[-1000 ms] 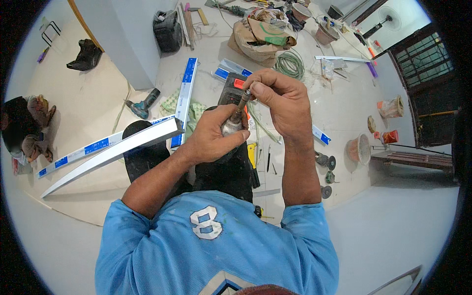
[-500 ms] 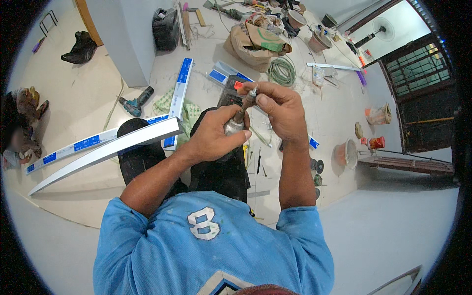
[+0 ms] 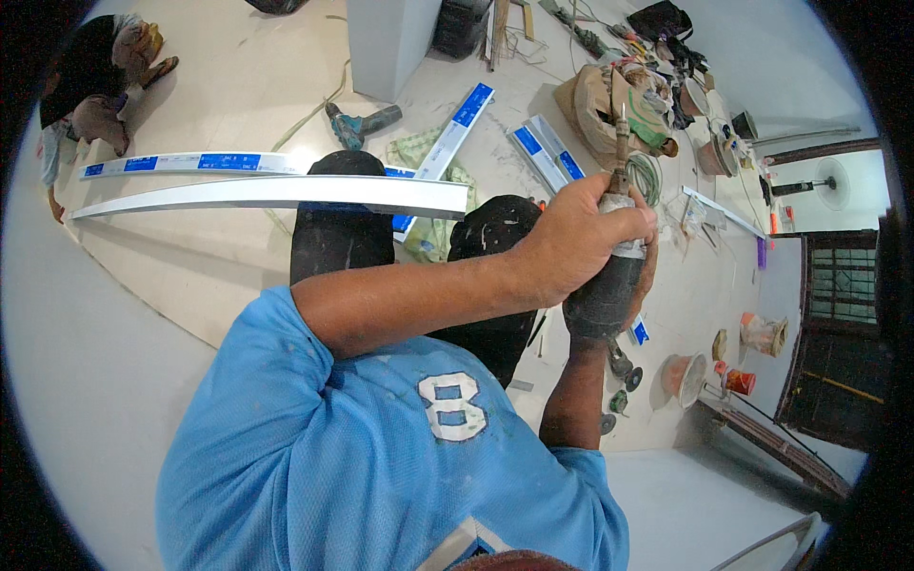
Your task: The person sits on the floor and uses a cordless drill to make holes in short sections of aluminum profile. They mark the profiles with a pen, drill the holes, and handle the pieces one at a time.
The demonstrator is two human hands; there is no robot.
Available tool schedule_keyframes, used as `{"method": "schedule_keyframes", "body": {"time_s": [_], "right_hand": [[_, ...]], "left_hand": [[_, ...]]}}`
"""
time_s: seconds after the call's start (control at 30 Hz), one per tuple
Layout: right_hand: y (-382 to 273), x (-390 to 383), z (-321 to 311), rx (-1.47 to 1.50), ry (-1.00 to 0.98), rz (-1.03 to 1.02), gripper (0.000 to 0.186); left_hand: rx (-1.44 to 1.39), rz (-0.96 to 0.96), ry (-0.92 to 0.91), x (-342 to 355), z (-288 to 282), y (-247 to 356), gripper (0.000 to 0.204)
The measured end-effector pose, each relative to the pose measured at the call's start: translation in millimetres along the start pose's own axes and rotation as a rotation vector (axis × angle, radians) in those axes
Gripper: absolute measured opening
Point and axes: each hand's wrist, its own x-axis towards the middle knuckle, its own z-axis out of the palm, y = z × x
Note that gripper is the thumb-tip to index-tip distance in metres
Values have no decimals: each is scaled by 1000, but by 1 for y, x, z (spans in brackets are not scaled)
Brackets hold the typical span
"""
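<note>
A hand-held tool (image 3: 604, 297) with a dark cylindrical body, pale collar and narrow brownish metal nose points away from me, at the right of my knees. My left hand (image 3: 588, 233) is closed around its collar from the left. Behind the body, my right hand (image 3: 647, 271) wraps the far right side, its fingers partly hidden. A thin bright pin stands out of the nose tip. Across my left knee lies a long white metal profile (image 3: 286, 193), its end near my right knee; neither hand touches it.
More blue-labelled profiles (image 3: 457, 128) lie on the floor beyond my knees, with a teal cordless drill (image 3: 354, 126) beside them. A brown sack (image 3: 583, 105) stands ahead. Buckets (image 3: 684, 378) are at right. Another person (image 3: 100, 86) is at the far left, near the long profile's end.
Both hands have carried the tool to the right. My right hand has left the tip and now wraps the body. The view has swung left, bringing the other person further in.
</note>
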Motion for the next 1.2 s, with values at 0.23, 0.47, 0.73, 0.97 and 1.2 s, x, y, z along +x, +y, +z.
{"method": "schedule_keyframes", "body": {"time_s": [0.23, 0.47, 0.73, 0.97, 1.2], "right_hand": [[49, -33, -34, -579, 77, -150, 78], [33, -40, -36, -1162, 89, -565, 54], [34, -39, -14, -590, -151, -409, 36], [10, -46, 8, -598, -49, -329, 34], [17, -41, -7, -770, -74, -446, 39]], "left_hand": [[112, -87, -125, -14, -3, 6, 49], [796, 195, -222, -34, -69, 71, 82], [1591, -520, -526, 6, -212, 106, 118], [1385, -808, -639, 9, -216, 96, 91], [1737, -373, -468, 5, -193, 102, 72]]}}
